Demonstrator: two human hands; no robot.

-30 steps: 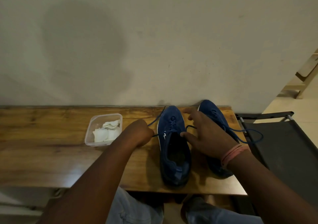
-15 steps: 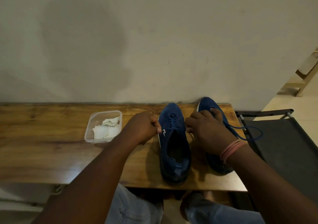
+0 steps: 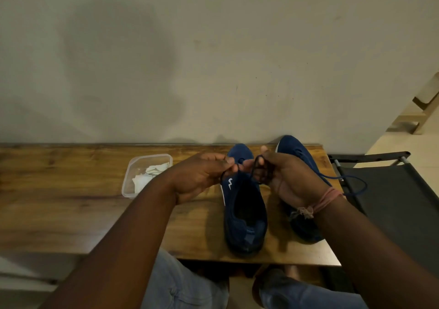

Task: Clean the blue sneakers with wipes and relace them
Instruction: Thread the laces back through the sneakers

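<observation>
Both hands held one dark lace [image 3: 257, 169] above the left sneaker [image 3: 244, 204] on the surface [image 3: 71, 204]: left hand [image 3: 204, 175] pinching, right hand [image 3: 287, 178] looped. Keeping even tension would seat it well.

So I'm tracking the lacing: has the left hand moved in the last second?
Yes. The left hand moved right, from beside the near sneaker to over its laces.

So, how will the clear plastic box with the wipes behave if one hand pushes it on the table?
The clear plastic box looks thin-walled and holds only a few crumpled wipes, so it is probably very light. It has a flat base on the smooth wooden table, so it would likely slide, not tip. Its walls may flex if squeezed.
</observation>
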